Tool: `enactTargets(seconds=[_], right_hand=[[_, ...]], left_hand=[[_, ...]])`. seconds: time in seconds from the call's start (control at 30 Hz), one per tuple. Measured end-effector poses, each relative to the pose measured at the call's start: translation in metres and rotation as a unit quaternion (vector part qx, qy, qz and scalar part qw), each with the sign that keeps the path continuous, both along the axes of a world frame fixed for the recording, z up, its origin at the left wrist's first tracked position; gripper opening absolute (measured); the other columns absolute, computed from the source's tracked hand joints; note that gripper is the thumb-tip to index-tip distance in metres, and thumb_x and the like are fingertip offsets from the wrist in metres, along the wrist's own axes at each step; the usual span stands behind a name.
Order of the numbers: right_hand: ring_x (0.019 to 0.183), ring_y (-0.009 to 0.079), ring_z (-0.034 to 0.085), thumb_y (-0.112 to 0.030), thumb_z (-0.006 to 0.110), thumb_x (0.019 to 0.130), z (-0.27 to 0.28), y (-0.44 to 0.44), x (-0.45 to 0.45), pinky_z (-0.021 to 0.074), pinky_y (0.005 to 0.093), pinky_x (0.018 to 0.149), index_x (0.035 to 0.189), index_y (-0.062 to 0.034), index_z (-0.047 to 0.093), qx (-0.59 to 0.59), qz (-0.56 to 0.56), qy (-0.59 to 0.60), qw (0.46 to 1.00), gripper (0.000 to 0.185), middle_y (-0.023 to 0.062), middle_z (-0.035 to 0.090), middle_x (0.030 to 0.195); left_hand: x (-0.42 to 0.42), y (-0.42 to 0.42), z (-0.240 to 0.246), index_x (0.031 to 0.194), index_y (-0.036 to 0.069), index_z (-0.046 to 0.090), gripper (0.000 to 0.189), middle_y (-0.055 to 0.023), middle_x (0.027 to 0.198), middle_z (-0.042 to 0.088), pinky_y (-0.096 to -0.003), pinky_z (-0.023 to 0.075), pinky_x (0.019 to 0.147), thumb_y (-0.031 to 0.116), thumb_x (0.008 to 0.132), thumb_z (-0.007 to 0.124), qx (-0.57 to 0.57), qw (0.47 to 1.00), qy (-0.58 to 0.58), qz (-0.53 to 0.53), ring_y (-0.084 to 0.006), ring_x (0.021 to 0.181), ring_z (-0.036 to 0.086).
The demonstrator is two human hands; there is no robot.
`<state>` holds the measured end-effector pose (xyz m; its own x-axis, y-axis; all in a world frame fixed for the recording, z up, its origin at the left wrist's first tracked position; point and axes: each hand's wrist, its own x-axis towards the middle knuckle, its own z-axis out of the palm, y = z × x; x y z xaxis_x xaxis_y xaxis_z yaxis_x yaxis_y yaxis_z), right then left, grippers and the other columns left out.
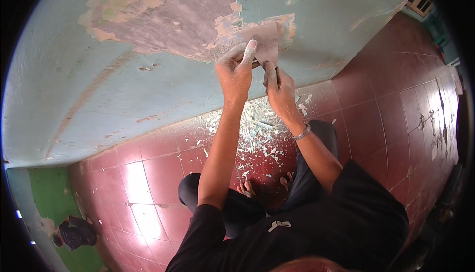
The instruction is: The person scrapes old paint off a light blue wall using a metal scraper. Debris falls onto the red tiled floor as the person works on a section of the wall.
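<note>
My left hand (236, 70) is dusted with pale powder and pinches a thin brownish sheet, apparently sandpaper (268, 40). Its thumb lies across the sheet's face, with the fingers partly hidden behind. Lower and to the right, my right hand (281, 88) grips the bottom end of the same sheet between thumb and fingers. The sheet is just in front of a pale blue-green painted wall (178, 77); whether it touches the wall I cannot tell. Behind and left of it, a large bare patch (167, 23) shows brownish plaster with ragged paint edges.
Paint flakes (259, 131) and dust lie along the wall's foot, reaching my bare feet (246, 188). Red floor tiles (363, 120) spread to both sides, cracked at right. A dark bundle (78, 232) sits by a green wall section (50, 190) at lower left.
</note>
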<state>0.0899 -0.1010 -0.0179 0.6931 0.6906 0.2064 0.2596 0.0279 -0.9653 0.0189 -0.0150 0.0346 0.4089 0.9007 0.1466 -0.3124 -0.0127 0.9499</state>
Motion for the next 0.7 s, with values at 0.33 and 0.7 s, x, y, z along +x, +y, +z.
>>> enactTargets(seconds=[0.33, 0.7], right_hand=[[0.05, 0.0163, 0.044, -0.032, 0.053, 0.106, -0.027, 0.026, 0.017, 0.0374, 0.0359, 0.049, 0.077, 0.0034, 0.059, 0.065, -0.009, -0.002, 0.998, 0.045, 0.0115, 0.051, 0.057], [0.05, 0.0172, 0.045, -0.029, 0.054, 0.106, -0.024, 0.03, 0.018, 0.0375, 0.0358, 0.049, 0.076, 0.0041, 0.058, 0.078, -0.002, 0.014, 0.997, 0.045, 0.0121, 0.052, 0.057]], left_hand=[[0.026, 0.009, -0.015, 0.07, -0.004, 0.062, 0.033, 0.0063, 0.059, 0.043, -0.0235, 0.0256, 0.05, 0.016, 0.093, 0.073, 0.12, 0.983, 0.033, 0.132, -0.0034, 0.059, 0.034], [0.025, 0.008, -0.016, 0.084, -0.005, 0.072, 0.022, 0.0015, 0.067, 0.059, -0.0243, 0.0481, 0.053, 0.015, 0.094, 0.073, 0.135, 0.978, 0.05, 0.148, -0.0052, 0.062, 0.051]])
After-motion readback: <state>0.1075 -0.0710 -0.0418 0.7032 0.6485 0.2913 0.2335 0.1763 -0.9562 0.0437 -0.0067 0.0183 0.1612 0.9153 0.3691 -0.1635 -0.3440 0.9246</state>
